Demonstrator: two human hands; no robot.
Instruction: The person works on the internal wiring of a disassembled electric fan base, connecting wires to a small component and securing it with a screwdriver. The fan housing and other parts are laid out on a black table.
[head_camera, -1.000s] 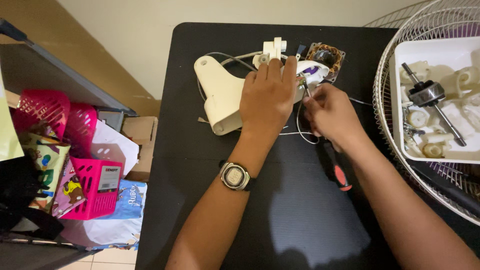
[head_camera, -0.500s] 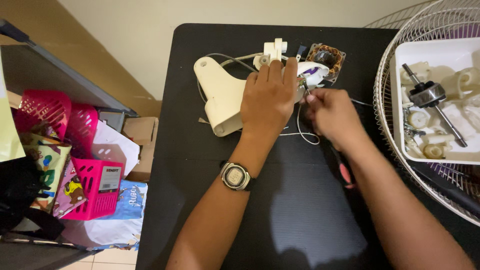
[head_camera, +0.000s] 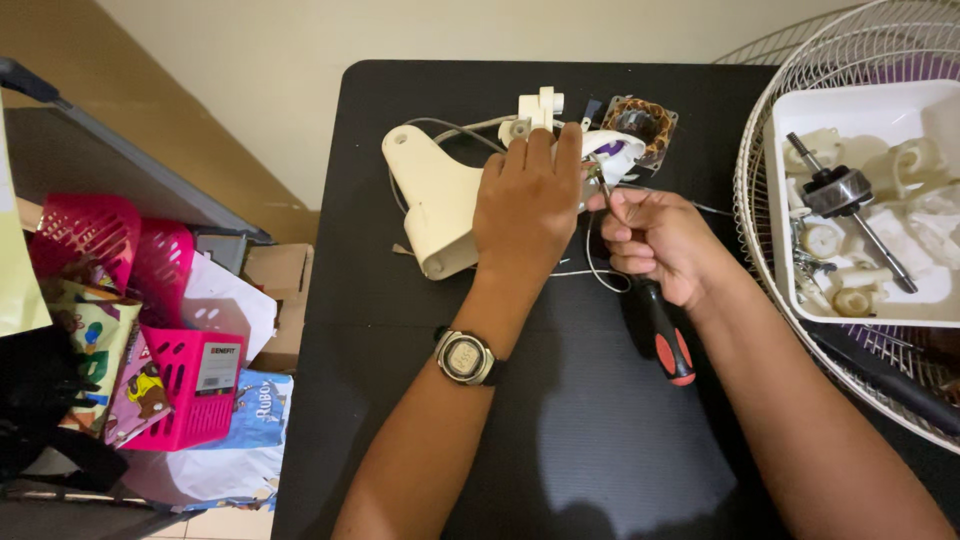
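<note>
Two hands at work: left hand (head_camera: 527, 205) presses flat on the cream fan housing (head_camera: 440, 210), right hand (head_camera: 660, 245) just beside grips the screwdriver (head_camera: 662, 335), its shaft angled up toward the housing.

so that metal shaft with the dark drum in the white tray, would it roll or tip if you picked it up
The shaft with the dark drum looks round all along, so it would probably roll on the black table. In the white tray the small white parts likely block it. The thick metal drum suggests it is heavy at the middle and stiff.
</note>
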